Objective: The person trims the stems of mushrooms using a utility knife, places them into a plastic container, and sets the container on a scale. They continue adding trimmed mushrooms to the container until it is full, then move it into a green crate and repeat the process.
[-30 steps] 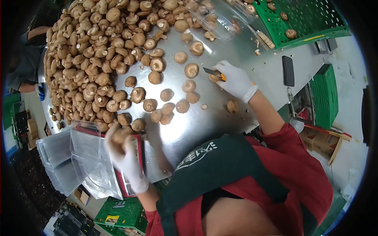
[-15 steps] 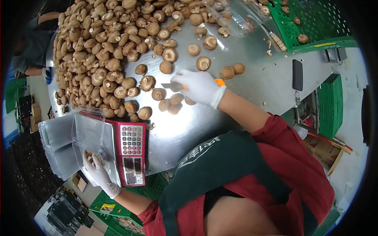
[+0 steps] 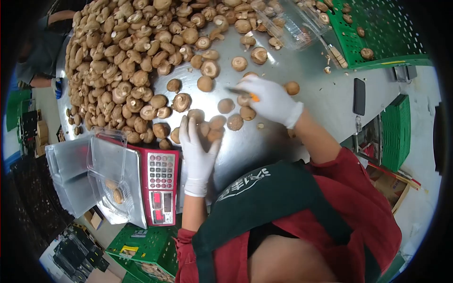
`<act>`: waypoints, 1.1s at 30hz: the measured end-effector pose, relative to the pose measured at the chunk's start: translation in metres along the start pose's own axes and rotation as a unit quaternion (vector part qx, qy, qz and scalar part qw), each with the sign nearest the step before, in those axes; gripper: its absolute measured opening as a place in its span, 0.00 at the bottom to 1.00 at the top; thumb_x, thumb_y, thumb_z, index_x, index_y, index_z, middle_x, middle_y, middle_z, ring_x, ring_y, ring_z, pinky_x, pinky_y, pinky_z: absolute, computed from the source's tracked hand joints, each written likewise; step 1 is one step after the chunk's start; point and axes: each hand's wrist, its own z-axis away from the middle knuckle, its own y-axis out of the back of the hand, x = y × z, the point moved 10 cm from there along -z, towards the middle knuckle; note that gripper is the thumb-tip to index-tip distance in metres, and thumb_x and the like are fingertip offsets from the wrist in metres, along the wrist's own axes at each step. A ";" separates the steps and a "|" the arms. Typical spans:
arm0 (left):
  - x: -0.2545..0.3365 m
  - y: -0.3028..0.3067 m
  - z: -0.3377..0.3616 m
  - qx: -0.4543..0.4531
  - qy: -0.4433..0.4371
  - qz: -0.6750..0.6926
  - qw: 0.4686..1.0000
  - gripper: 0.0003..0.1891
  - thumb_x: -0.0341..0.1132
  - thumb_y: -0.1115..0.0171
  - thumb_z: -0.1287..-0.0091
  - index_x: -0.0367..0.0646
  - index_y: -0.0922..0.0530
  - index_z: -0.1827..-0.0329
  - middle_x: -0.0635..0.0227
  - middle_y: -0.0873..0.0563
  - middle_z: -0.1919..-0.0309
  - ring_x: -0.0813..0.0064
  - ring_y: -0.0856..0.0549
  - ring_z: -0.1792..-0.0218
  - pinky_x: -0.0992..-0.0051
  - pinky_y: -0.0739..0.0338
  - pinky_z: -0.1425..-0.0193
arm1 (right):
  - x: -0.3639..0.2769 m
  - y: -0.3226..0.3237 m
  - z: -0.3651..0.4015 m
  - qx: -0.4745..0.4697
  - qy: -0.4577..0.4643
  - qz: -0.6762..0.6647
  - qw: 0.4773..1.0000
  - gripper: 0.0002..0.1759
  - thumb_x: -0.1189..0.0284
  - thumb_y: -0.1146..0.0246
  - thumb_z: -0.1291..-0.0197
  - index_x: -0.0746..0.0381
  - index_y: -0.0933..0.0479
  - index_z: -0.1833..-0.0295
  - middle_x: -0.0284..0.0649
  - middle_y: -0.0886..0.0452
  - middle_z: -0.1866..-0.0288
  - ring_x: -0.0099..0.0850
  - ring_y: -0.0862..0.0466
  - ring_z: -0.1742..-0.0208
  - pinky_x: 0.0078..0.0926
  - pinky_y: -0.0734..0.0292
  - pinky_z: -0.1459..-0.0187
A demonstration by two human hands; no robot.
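Note:
My left hand [image 3: 197,153], in a white glove, lies with its fingers stretched out and thumb apart beside several shiitake mushrooms [image 3: 216,122] on the metal table. Its fingertips are at one mushroom's edge. In my gloved right hand [image 3: 270,99] is a knife with an orange handle [image 3: 255,97], its blade [image 3: 232,90] pointing left, slightly blurred. A mushroom [image 3: 243,100] shows just under the blade and fingers. On the red scale [image 3: 161,188] sits a clear plastic clamshell [image 3: 96,193], lid up, with two mushrooms [image 3: 114,192] inside.
A large heap of shiitake [image 3: 118,61] covers the left and back of the table [image 3: 325,108]. A green crate [image 3: 377,37] stands at the back right, near a wooden-handled tool [image 3: 338,56] and a phone [image 3: 359,96]. Another person's arm [image 3: 41,82] shows at far left.
My left hand has left the clamshell, where two mushrooms now show, and moved right to the mushrooms on the table. My right hand has shifted right with the knife.

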 end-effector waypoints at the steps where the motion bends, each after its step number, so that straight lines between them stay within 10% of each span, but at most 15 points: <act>1: 0.007 -0.010 -0.006 0.001 -0.024 0.041 0.999 0.48 0.37 0.24 0.47 0.39 0.44 0.24 0.44 0.41 0.27 0.45 0.42 0.26 0.55 0.44 0.23 | 0.013 0.022 0.009 0.045 -0.013 0.004 0.999 0.21 0.81 0.44 0.45 0.58 0.21 0.45 0.43 0.21 0.44 0.44 0.19 0.45 0.34 0.23 0.45; 5: 0.021 -0.025 -0.019 0.039 -0.031 0.032 0.998 0.45 0.35 0.24 0.50 0.38 0.38 0.28 0.43 0.44 0.26 0.42 0.44 0.25 0.51 0.45 0.23 | 0.087 0.092 0.060 0.182 -0.081 0.107 0.974 0.24 0.83 0.46 0.50 0.59 0.20 0.46 0.47 0.21 0.44 0.46 0.21 0.43 0.36 0.25 0.41; 9: -0.001 -0.018 -0.023 0.155 0.080 0.194 0.965 0.30 0.29 0.34 0.39 0.36 0.31 0.33 0.50 0.36 0.29 0.54 0.34 0.29 0.61 0.41 0.24 | 0.147 0.086 0.096 0.133 -0.225 -0.064 0.963 0.23 0.83 0.45 0.51 0.61 0.20 0.47 0.47 0.21 0.45 0.46 0.22 0.42 0.37 0.27 0.39; 16: 0.018 -0.042 -0.032 0.081 0.072 0.314 0.943 0.23 0.20 0.42 0.36 0.36 0.27 0.35 0.55 0.33 0.31 0.60 0.34 0.28 0.63 0.41 0.24 | 0.085 0.019 0.057 -0.018 -0.146 -0.140 0.979 0.22 0.79 0.41 0.49 0.60 0.19 0.46 0.48 0.21 0.44 0.48 0.22 0.42 0.37 0.27 0.40; 23: 0.033 -0.083 -0.023 -0.033 0.072 0.400 0.913 0.23 0.22 0.44 0.36 0.36 0.27 0.36 0.52 0.29 0.32 0.59 0.29 0.31 0.65 0.36 0.28 | 0.075 0.039 -0.011 0.122 -0.027 0.165 0.978 0.23 0.80 0.40 0.49 0.55 0.18 0.45 0.47 0.31 0.31 0.49 0.26 0.37 0.41 0.29 0.36; 28: 0.060 -0.070 -0.039 -0.072 -0.007 0.318 0.945 0.22 0.21 0.44 0.36 0.35 0.26 0.38 0.53 0.24 0.38 0.61 0.25 0.35 0.66 0.33 0.29 | 0.096 0.042 -0.026 0.015 -0.106 -0.085 0.991 0.28 0.84 0.47 0.48 0.59 0.23 0.39 0.46 0.28 0.31 0.44 0.28 0.32 0.36 0.32 0.32; 33: 0.065 -0.043 -0.081 -0.018 -0.020 0.254 0.967 0.24 0.19 0.41 0.40 0.37 0.26 0.38 0.57 0.22 0.42 0.63 0.23 0.38 0.66 0.30 0.32 | 0.060 0.047 -0.003 -0.071 -0.128 -0.516 0.844 0.31 0.75 0.44 0.45 0.63 0.31 0.31 0.46 0.23 0.39 0.31 0.22 0.38 0.31 0.26 0.38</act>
